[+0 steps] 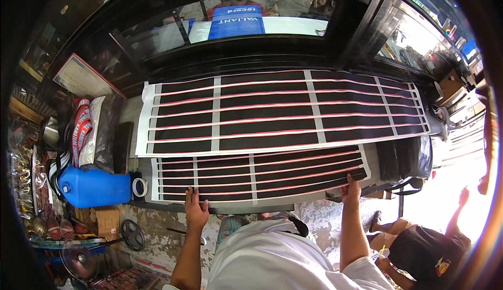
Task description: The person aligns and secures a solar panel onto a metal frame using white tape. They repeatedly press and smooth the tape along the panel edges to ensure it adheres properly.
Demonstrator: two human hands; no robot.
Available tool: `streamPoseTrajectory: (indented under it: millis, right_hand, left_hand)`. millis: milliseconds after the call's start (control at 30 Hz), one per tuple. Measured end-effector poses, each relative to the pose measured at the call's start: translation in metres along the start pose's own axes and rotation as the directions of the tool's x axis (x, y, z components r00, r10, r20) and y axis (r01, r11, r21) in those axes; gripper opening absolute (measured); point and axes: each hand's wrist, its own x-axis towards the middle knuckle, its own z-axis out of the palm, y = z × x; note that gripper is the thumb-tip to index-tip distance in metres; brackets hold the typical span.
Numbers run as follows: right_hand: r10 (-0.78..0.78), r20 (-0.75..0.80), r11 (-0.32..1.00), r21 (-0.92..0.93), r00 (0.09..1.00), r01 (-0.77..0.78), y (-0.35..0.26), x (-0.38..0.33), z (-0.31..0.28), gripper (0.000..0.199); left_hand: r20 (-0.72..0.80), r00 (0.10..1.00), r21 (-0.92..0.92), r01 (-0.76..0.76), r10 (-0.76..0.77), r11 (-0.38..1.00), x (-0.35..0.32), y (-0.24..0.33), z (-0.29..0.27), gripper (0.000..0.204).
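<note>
Two long sheets with black panels, thin red and white lines and grey cross bands lie on the table. The larger upper sheet (267, 109) overlaps the far part of the lower striped sheet (225, 177). At the lower sheet's near edge, left of its middle, my left hand (196, 210) rests with fingers stretched over the border and thumb apart. My right hand (350, 190) is at that sheet's near right corner, its fingers closed on the edge; the underside of this grip is hidden.
To the left stand a blue jerrycan (94, 188), a white tape roll (139, 187) and red lettered straps (82, 125). A black plastic-wrapped bundle (406, 159) sits at the right end. Dark-framed glass (262, 22) rises behind. Another person (424, 248) is at lower right.
</note>
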Motion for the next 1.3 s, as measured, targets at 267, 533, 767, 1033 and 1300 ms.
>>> streamPoseTrajectory:
  millis: [267, 533, 767, 1033, 1300]
  right_hand:
    - [-0.023, -0.029, 0.986, 0.162, 0.999, 0.027, -0.018, -0.014, 0.009, 0.014]
    - [-0.061, -0.158, 0.992, 0.099, 0.986, 0.077, -0.057, 0.021, -0.015, 0.02]
    - [-0.197, -0.015, 0.714, -0.687, 0.98, 0.133, -0.1, 0.04, -0.014, 0.051]
    - [-0.389, 0.339, 0.149, -0.894, 0.857, 0.422, -0.121, 0.082, -0.03, 0.052]
    - [-0.355, 0.267, 0.442, -0.796, 0.896, 0.413, -0.162, -0.017, 0.0, 0.037]
  left_hand:
    - [0.017, 1.0, -0.009, 0.02, -0.02, 1.0, 0.001, -0.003, 0.0, 0.069]
    - [0.001, 1.0, -0.025, 0.013, -0.013, 1.0, 0.001, -0.004, 0.002, 0.069]
    - [-0.007, 1.0, -0.008, 0.017, -0.017, 1.0, -0.002, -0.008, -0.003, 0.071]
    - [0.046, 0.997, -0.052, 0.056, -0.054, 0.997, 0.008, 0.009, -0.009, 0.068]
    - [-0.009, 0.999, -0.04, 0.048, -0.048, 0.998, 0.001, 0.002, -0.006, 0.07]
